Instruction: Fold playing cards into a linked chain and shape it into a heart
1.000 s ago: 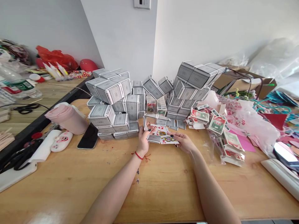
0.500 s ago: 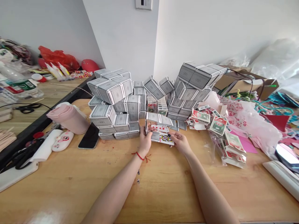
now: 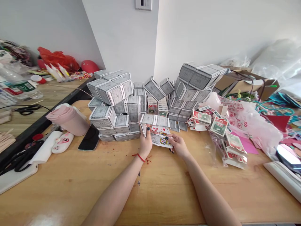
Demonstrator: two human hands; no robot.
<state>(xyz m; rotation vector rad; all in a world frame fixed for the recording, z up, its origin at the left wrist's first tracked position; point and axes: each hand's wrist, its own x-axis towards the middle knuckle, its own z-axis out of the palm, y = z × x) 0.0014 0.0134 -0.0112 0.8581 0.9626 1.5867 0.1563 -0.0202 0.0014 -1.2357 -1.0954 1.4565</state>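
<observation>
Between my two hands is a partly folded piece of joined playing cards (image 3: 161, 140), with heart and face-card fronts and patterned grey backs showing. My left hand (image 3: 146, 145), a red string on its wrist, grips the left end with its thumb up against a raised card. My right hand (image 3: 179, 146) pinches the right edge between thumb and fingers; some fingertips are hidden underneath. Just behind, a patterned card panel (image 3: 155, 120) stands along the far side; whether it is joined to the held piece I cannot tell. Stacked card blocks (image 3: 103, 116) rise on the left.
More card blocks (image 3: 189, 92) are stacked on the right. Opened card boxes (image 3: 218, 126) and a plastic bag (image 3: 252, 119) lie beyond them. On the left are a phone (image 3: 89, 138), a pink rolled pouch (image 3: 69, 121) and black scissors (image 3: 17, 158).
The far card panel has shifted left and the card at the left end now leans outward. My left thumb has lifted upward; my right hand has moved slightly left.
</observation>
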